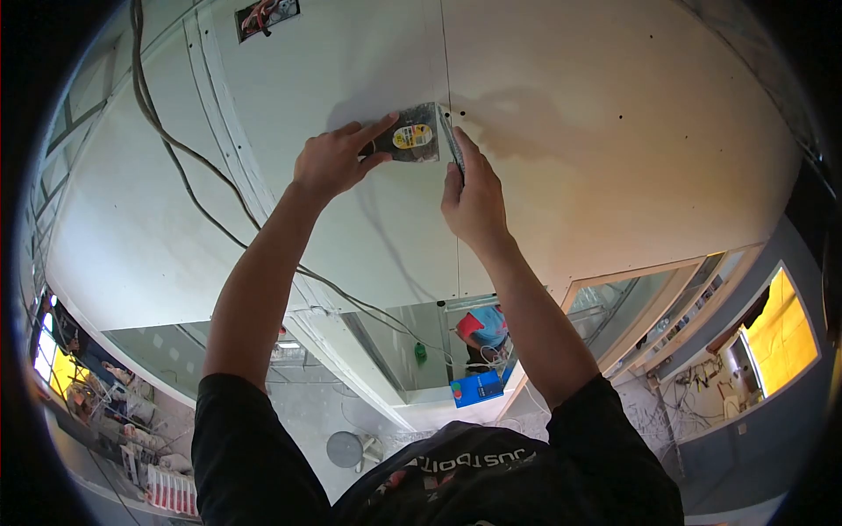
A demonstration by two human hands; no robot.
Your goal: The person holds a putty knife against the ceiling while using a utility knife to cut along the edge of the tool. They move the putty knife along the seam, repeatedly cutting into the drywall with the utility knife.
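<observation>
Left grip: my left grip [329, 165] is closed on the broad scraper [426, 134], forefinger laid along its dark face and thumb beneath, with the yellow label showing between them.
Right grip: my right grip [476, 195] is closed on a thin, narrow tool [453, 145], seen nearly edge-on and tilted, its tip toward the scraper.
Blades: both are in front of the pale panel [614, 202], the narrow tool just beside the scraper's right edge — I cannot tell whether they touch.
Seam: a thin dark seam [445, 57] runs down the panel, close to both tools; small dark dots lie near it.
Cables: dark cables [195, 195] sweep down on the left, passing my left forearm.
Wall box: loose wires show in an open box [267, 16] at the top.
Below: a person [487, 326] in blue and red, near a blue box [476, 391]; a grey round stool [345, 450] on the floor [303, 403].
</observation>
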